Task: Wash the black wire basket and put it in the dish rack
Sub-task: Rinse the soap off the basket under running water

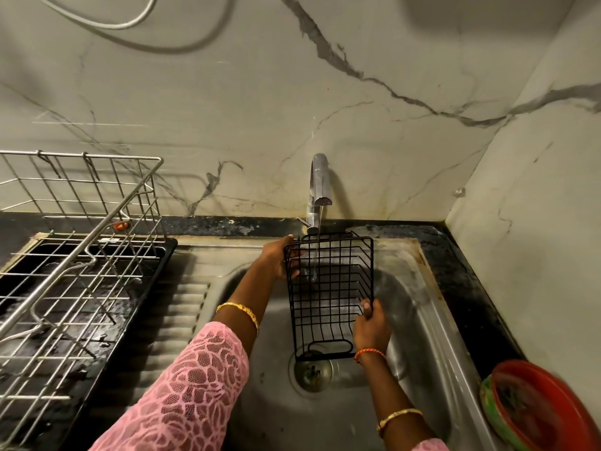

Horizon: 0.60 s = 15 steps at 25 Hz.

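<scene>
The black wire basket (328, 297) is held above the steel sink (419, 320), tilted on its side with the open grid facing me. My left hand (276, 258) grips its far left edge near the top. My right hand (372, 327) grips its near right edge. A thin stream of water falls from the tap (318, 187) onto the basket's upper part. The metal dish rack (74, 255) stands on a black tray (140, 307) at the left, with nothing in it.
A drain strainer (313, 372) sits in the sink bottom under the basket. A red and green container (533, 408) rests on the dark counter at the right. A ribbed drainboard (182, 307) lies between rack and sink. Marble walls close the back and right.
</scene>
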{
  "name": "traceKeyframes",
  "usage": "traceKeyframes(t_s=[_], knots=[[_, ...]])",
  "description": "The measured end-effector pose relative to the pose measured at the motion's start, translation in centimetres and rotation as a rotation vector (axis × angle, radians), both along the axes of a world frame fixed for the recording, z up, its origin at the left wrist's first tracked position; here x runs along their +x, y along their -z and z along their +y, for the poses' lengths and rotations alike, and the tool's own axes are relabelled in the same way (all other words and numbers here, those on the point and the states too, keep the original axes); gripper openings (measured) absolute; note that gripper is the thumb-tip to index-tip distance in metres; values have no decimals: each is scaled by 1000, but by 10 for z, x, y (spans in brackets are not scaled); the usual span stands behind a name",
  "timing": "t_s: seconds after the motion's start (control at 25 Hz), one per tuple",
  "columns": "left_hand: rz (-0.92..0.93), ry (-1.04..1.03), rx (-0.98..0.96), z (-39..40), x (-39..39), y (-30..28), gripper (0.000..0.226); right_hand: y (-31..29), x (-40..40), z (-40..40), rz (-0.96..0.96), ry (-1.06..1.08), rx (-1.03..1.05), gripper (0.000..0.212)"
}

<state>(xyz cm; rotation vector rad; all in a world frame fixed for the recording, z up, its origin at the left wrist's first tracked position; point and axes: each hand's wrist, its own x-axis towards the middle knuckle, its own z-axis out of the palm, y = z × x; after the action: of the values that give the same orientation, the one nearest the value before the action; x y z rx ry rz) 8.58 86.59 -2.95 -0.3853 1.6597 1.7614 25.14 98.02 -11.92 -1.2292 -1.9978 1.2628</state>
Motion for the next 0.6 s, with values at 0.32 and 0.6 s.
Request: traceKeyframes(t_s=[0.32, 0.6], knots=[[48, 17, -13, 22, 9, -4, 26, 4, 3, 6, 11, 57, -32, 25], [29, 19, 13, 34, 22, -20, 29, -4, 8, 8, -13, 80, -50, 28]])
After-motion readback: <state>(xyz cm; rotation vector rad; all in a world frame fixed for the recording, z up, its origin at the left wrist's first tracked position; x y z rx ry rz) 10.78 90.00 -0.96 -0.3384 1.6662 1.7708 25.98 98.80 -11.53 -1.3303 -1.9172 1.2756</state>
